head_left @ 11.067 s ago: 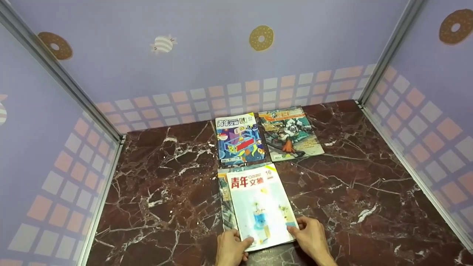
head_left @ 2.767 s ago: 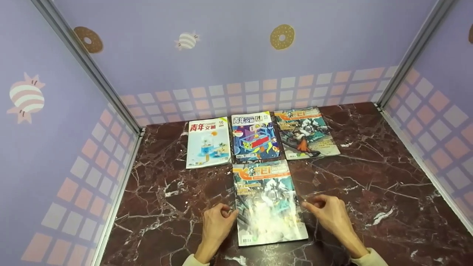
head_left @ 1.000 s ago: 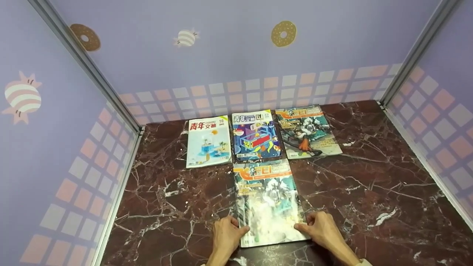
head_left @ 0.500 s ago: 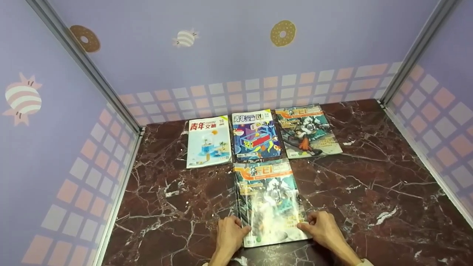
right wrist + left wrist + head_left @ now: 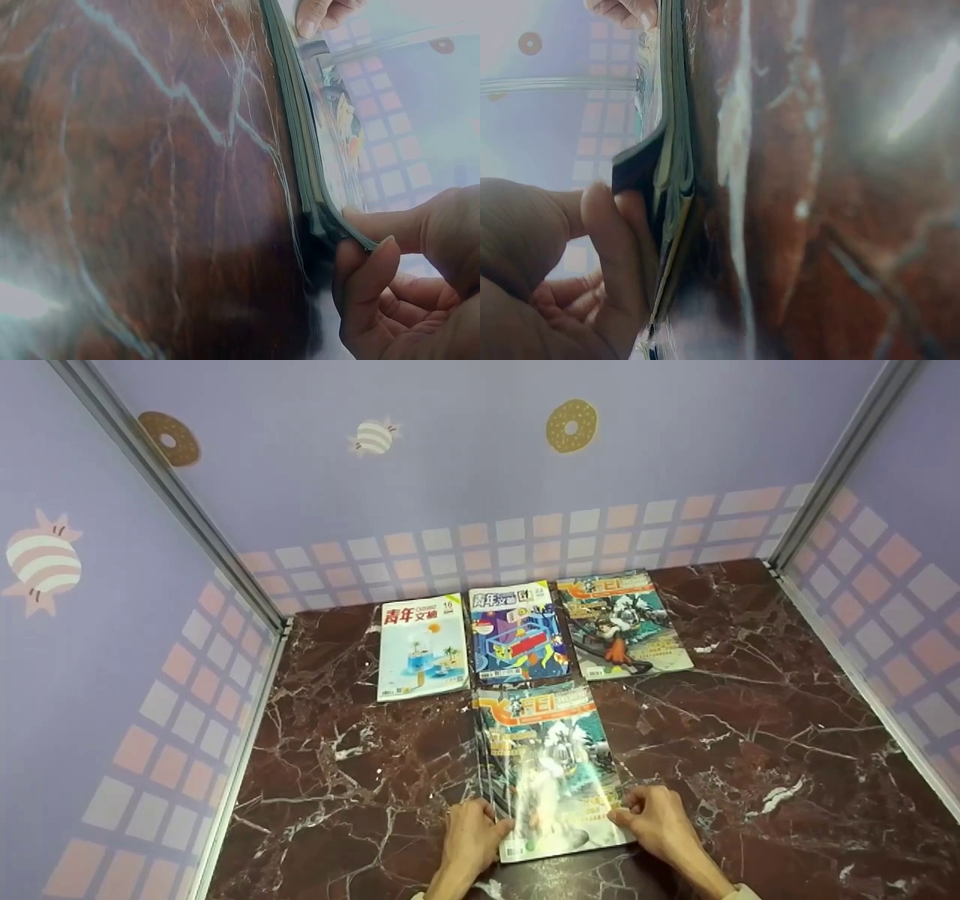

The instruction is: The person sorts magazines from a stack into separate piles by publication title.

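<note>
Lavender panels (image 5: 480, 487) printed with doughnuts (image 5: 571, 444), striped candies (image 5: 43, 559) and pink-and-gray checks wall in a dark red marbled tabletop (image 5: 360, 795), where a person handles a glossy magazine lettered "FEI" (image 5: 551, 765). Lying between the two hands and reaching ahead of them, it has its bottom edge toward the person, and glare washes out part of its cover.

The left hand (image 5: 470, 840) pinches the lower left corner, thumb on the cover and forefinger beneath, the gap between them only as wide as the corner they grip. Opposite, the right hand (image 5: 664, 825) pinches the lower right corner the same way, its other fingers curled; both corners are bent up, as the wrist views show. Layered edges appear below the lifted corners, though how many magazines they belong to cannot be told.

Three magazines form a row beyond the hands. Ahead of the left hand and a little to its left lies a pale blue 青年文摘 issue numbered 16 (image 5: 424, 649); ahead, between both hands, a purple-and-blue 青年文摘 issue (image 5: 521, 634) sits just past the held magazine's top; straight ahead of the right hand is a second "FEI" magazine (image 5: 626, 622), slightly angled.
</note>
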{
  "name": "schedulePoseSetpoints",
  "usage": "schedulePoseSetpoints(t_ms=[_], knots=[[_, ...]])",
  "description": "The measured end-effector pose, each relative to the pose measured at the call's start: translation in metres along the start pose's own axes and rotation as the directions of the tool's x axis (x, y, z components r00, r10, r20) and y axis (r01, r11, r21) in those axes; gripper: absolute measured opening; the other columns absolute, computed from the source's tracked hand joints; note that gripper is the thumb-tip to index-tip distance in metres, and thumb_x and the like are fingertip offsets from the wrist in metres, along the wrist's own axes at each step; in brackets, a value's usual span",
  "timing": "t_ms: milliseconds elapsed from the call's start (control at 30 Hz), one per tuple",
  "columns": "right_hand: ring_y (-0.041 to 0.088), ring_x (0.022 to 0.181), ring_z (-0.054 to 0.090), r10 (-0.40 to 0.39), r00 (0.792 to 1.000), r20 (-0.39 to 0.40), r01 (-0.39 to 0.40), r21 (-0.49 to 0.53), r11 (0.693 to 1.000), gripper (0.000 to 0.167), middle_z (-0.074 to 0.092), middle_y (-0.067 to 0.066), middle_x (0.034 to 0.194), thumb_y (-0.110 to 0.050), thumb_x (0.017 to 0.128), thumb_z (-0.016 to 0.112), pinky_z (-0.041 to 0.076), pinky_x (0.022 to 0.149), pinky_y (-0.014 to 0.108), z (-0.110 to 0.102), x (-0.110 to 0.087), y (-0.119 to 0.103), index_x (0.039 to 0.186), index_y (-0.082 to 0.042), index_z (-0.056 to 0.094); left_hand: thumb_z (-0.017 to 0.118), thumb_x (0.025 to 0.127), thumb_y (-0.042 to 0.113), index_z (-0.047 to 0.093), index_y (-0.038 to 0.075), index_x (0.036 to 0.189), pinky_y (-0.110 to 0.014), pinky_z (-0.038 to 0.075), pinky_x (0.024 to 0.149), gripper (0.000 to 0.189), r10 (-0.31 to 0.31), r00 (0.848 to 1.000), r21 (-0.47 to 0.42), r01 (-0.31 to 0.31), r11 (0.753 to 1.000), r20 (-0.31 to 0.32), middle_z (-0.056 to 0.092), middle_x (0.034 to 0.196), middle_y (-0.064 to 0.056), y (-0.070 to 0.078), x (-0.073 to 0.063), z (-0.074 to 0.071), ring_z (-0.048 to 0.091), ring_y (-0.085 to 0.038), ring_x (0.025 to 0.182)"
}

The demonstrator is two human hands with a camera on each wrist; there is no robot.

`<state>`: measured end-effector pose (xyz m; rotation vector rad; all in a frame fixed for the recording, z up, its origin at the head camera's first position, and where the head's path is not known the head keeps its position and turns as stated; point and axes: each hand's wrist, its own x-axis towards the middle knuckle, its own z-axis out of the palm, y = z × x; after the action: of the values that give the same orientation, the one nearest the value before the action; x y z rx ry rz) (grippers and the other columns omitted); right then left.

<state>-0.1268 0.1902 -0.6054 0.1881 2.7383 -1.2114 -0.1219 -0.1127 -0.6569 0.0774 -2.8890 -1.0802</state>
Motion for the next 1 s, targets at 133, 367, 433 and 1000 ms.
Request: schedulePoseSetpoints(t_ms=[133, 367, 433, 1000], knots=[[0.012, 0.062, 0.050, -0.013, 1.000, -0.016, 0.013, 0.006, 1.000, 0.025, 0.056, -0.006, 0.063, -0.013, 0.079, 0.093, 0.040, 0.060, 0.025, 0.000, -0.001, 0.001, 0.072, -0.013, 0.069, 0.096, 0.079, 0.030, 0.062, 0.022, 0.065, -0.022, 0.048, 0.057, 0.038, 0.016, 1.000, -0.031, -0.015, 0.999, 0.014, 0.060, 0.054, 0.018, -0.006, 0.000, 0.005, 0.050, 0.006, 0.047], [0.009, 0.063, 0.049, -0.039, 0.997, -0.063, 0.039, 0.005, 0.999, 0.032, 0.055, -0.008, 0.061, -0.012, 0.077, 0.095, 0.039, 0.064, 0.024, -0.002, -0.001, 0.002, 0.068, -0.016, 0.064, 0.095, 0.081, 0.029, 0.065, 0.021, 0.072, -0.020, 0.051, 0.057, 0.033, 0.022, 0.999, -0.111, -0.017, 0.994, 0.045, 0.066, 0.058, 0.017, -0.006, 0.000, 0.005, 0.052, 0.008, 0.038], [0.008, 0.062, 0.048, -0.044, 0.996, -0.072, 0.045, 0.014, 0.999, 0.032, 0.054, -0.008, 0.061, -0.012, 0.076, 0.095, 0.039, 0.064, 0.023, -0.003, -0.001, 0.003, 0.067, -0.016, 0.064, 0.094, 0.082, 0.028, 0.065, 0.021, 0.072, -0.020, 0.051, 0.057, 0.031, 0.020, 0.998, -0.123, -0.013, 0.992, 0.056, 0.065, 0.058, 0.017, -0.006, 0.002, 0.005, 0.053, 0.008, 0.039], [0.004, 0.059, 0.046, -0.019, 0.993, -0.120, 0.035, 0.135, 0.990, 0.028, 0.054, -0.007, 0.063, -0.006, 0.078, 0.093, 0.037, 0.063, 0.021, -0.014, -0.001, 0.008, 0.069, -0.011, 0.066, 0.095, 0.081, 0.031, 0.069, 0.025, 0.074, -0.019, 0.053, 0.061, 0.027, 0.028, 0.999, -0.192, -0.018, 0.981, 0.046, 0.064, 0.063, 0.021, 0.001, 0.013, 0.015, 0.059, 0.006, 0.053]])
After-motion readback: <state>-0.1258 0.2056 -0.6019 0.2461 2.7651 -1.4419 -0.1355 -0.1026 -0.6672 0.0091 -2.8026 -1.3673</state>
